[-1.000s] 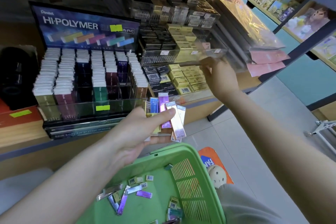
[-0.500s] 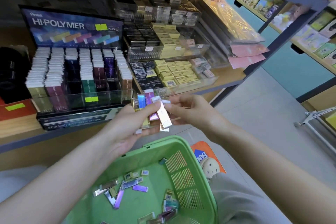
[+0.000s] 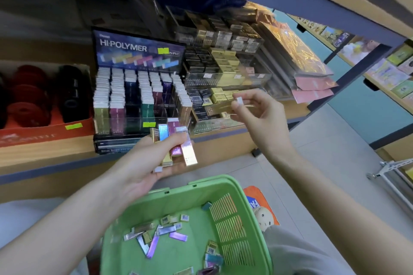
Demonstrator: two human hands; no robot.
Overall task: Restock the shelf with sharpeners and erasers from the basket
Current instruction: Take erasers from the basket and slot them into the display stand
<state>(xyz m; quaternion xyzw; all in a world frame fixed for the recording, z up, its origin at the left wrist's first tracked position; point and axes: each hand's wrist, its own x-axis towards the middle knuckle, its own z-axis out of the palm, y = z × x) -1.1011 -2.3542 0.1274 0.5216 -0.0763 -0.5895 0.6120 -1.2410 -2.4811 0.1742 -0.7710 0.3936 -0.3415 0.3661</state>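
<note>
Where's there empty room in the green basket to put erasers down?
Bare green floor lies at the far end of the basket, between its far rim and the scattered erasers, and again in the middle, between that pile and the slotted right wall. Crowded: that pile and the loose packets in the near right corner.

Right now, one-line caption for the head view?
Left hand grips several erasers, right hand pinches one gold eraser, basket below.

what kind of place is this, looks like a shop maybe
Most likely a stationery shop: a HI-POLYMER eraser display with yellow stickers, clear bins of barcoded boxes beside it, and a green basket of loose erasers.
</note>
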